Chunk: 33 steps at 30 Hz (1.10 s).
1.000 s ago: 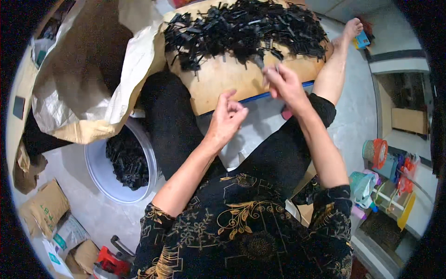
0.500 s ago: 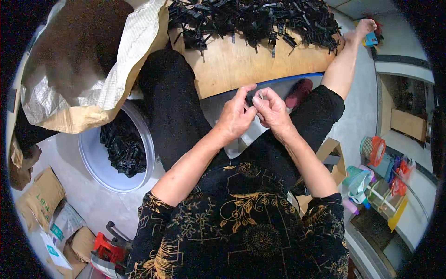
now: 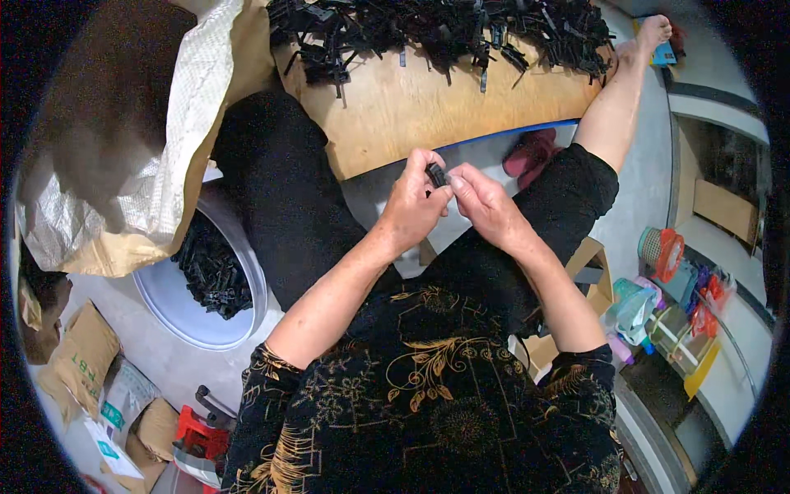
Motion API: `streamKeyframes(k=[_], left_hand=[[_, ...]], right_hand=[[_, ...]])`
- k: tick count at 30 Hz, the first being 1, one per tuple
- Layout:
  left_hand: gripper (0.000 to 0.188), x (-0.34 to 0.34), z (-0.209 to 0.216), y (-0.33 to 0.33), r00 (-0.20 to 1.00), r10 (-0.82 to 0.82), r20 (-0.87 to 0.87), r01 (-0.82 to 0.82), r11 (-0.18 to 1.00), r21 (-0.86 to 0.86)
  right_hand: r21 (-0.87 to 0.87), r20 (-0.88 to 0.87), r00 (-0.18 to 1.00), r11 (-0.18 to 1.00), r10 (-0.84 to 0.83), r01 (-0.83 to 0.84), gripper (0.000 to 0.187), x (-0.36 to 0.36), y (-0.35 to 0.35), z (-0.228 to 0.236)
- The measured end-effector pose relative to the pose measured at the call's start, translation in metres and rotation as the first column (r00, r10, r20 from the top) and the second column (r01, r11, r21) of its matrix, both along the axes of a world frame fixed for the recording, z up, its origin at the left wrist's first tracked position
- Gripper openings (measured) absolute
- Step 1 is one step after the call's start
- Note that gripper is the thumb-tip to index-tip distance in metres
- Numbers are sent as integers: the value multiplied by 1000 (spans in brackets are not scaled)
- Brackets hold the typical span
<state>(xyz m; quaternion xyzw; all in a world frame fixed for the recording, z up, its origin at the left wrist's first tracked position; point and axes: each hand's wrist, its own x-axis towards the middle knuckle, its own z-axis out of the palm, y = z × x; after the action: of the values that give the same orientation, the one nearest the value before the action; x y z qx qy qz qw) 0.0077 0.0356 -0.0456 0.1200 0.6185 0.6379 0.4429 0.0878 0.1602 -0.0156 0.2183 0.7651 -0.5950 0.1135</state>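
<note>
Above my lap, my left hand is closed round a small black plastic part, whose upper end shows between thumb and fingers. Thumb and fingertips of my right hand pinch against the lower right end of that part. Something small and greyish seems to lie at this pinch, too small to name. Just beyond both hands is a wooden board. A heap of black plastic parts covers its far side, similar in colour to the one I hold.
On my left stand a large woven sack and a white tub holding more black parts. Paper bags and a red tool-like object lie lower left. A cardboard box sits beside my right thigh; bagged items line the right.
My left fingers have curled in, and the black part now shows between them. My right hand has moved slightly down, its pinch now against the part. The whole view has shifted a little.
</note>
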Motion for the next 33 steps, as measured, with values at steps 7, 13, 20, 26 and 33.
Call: streamKeyframes(k=[7,13,20,26,33], left_hand=[[27,1,-6,0,961,-40,-273,17,996,-84],[24,1,-5,-2,853,-28,-521,-67,985,-162],[26,0,10,3,858,-76,-508,-57,969,-242],[28,-15,31,-8,941,45,336,-146,949,281],[39,-14,25,-20,913,-18,407,-127,937,326]], right_hand=[[105,-47,995,991,83,-77,22,-1,1,-7],[244,-148,988,970,47,-9,17,-5,-12,-30],[7,-157,976,988,-148,151,17,-3,-14,-20],[-408,21,933,849,-360,337,23,9,-15,-7],[-457,-95,922,840,-375,294,19,16,-17,14]])
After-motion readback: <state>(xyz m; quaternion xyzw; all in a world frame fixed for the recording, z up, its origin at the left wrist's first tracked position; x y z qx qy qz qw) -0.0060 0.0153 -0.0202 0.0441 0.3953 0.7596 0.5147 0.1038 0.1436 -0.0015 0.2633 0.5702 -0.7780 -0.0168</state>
